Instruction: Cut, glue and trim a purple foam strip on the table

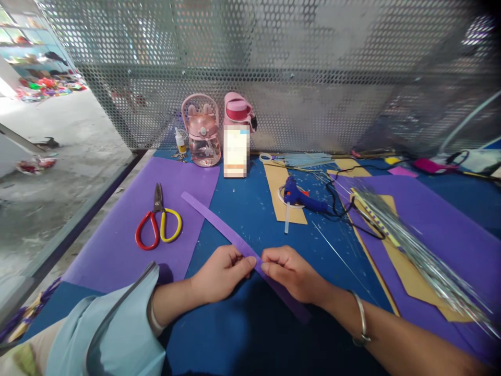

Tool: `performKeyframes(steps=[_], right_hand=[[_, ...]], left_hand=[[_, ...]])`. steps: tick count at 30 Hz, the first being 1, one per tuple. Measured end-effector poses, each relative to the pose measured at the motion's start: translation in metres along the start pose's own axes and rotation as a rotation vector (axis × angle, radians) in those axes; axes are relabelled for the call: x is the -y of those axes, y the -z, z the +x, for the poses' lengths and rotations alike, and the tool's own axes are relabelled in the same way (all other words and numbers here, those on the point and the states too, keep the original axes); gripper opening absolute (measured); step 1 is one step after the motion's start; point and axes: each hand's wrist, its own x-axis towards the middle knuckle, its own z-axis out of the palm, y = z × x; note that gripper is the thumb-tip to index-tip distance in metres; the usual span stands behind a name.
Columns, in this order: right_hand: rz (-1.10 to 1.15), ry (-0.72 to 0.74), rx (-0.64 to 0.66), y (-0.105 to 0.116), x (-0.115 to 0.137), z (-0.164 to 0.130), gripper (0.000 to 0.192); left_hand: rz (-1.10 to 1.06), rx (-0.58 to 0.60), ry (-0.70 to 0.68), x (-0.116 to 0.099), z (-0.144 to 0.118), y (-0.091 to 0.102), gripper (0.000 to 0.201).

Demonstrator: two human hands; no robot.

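A light blue sleeve covers part of the left arm, and a metal bangle circles the right wrist. The left hand and right hand are just beside each other, both pinching a narrow purple strip between thumb and fingers near its middle. The strip slants over the blue table; its near end runs into shadow below the right hand, and its far end overlaps the view of a purple sheet on the left. Scissors with one red and one yellow handle lie on that sheet.

To the right of the strip, a loose thin wire lies on the table. Further right, a bundle of silvery wires rests across tan and purple sheets. Beyond the right hand, a blue glue gun partly covers a round ring and a tan strip; its black cord trails to the right.

At the back, a blurred-out upright panel blocks the lower part of a pink bottle. Beside it stand a clear pink bottle with a handle and a small white bottle. A perforated metal screen rises behind.
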Motion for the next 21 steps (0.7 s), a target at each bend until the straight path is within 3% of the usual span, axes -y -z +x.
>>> performKeyframes(steps=[7, 15, 21], right_hand=[[0.05, -0.035, -0.014, -0.0017, 0.001, 0.0027, 0.026], [0.049, -0.025, -0.004, -0.001, -0.0012, 0.0016, 0.024], [0.03, -0.002, -0.02, -0.0038, -0.0016, 0.001, 0.026]], left_hand=[[0.032, 0.045, -0.036, 0.0014, -0.0024, -0.0002, 0.035], [0.022, 0.006, 0.058, 0.0037, -0.0005, -0.0018, 0.038], [0.051, 0.023, -0.003, 0.0073, -0.0005, -0.0017, 0.036]])
